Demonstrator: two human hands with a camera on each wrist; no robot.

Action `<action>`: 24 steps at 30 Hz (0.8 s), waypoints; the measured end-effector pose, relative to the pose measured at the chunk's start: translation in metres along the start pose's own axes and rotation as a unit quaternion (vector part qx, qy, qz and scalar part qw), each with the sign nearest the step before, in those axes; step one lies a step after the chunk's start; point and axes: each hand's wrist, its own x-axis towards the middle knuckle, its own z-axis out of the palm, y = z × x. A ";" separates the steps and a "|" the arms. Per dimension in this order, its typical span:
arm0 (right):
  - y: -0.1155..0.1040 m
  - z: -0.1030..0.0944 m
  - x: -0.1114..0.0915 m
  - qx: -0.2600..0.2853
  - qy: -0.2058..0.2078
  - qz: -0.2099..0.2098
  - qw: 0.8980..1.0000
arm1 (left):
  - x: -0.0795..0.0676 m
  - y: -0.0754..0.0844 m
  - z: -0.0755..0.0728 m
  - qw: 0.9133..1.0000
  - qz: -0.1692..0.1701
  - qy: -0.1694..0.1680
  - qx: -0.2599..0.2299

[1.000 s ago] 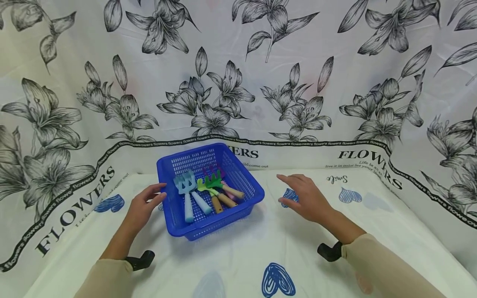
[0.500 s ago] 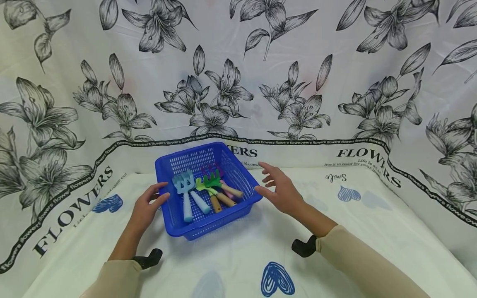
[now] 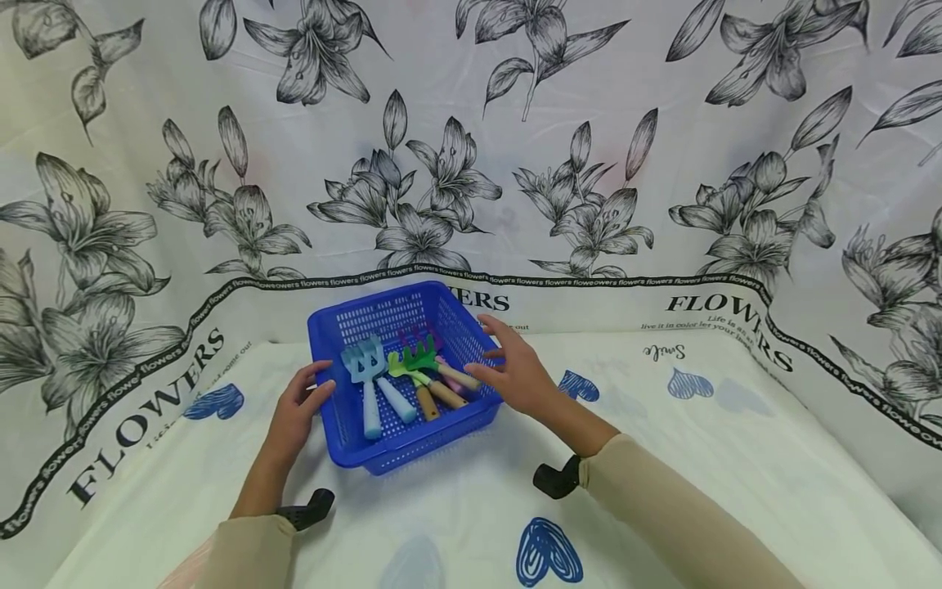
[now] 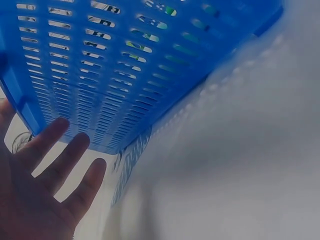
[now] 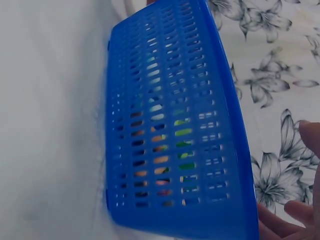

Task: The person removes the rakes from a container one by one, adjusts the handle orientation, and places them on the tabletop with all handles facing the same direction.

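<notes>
Blue plastic, the perforated rectangular basket on the white heart-printed cloth should be light, stiff and smooth, best held by opposite rims. The left hand and right hand flank it, fingers loosely spread; I can't tell whether they touch. Tools beneath the green-headed rake are partly hidden.

Basket on cloth, before curtain; tools inside; left fingers left, right fingers right.
</notes>
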 end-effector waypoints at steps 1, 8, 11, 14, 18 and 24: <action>0.000 0.002 0.002 0.001 -0.002 0.009 1.000 | 0.001 0.000 0.001 1.000 -0.001 -0.002 -0.005; -0.005 0.013 0.016 -0.028 -0.027 0.080 0.996 | 0.004 0.000 0.006 0.999 -0.011 -0.014 -0.028; -0.009 0.017 0.022 -0.041 -0.047 0.106 0.992 | 0.002 0.001 0.005 0.999 -0.019 -0.015 -0.030; -0.011 0.020 0.030 -0.056 -0.075 0.124 0.988 | 0.000 0.001 0.003 0.999 -0.026 -0.017 -0.032; -0.011 0.024 0.038 -0.072 -0.121 0.141 0.980 | -0.002 0.001 0.001 0.999 -0.031 -0.020 -0.040; -0.013 0.029 0.044 -0.077 -0.176 0.179 0.965 | -0.003 0.000 0.000 0.998 -0.033 -0.017 -0.042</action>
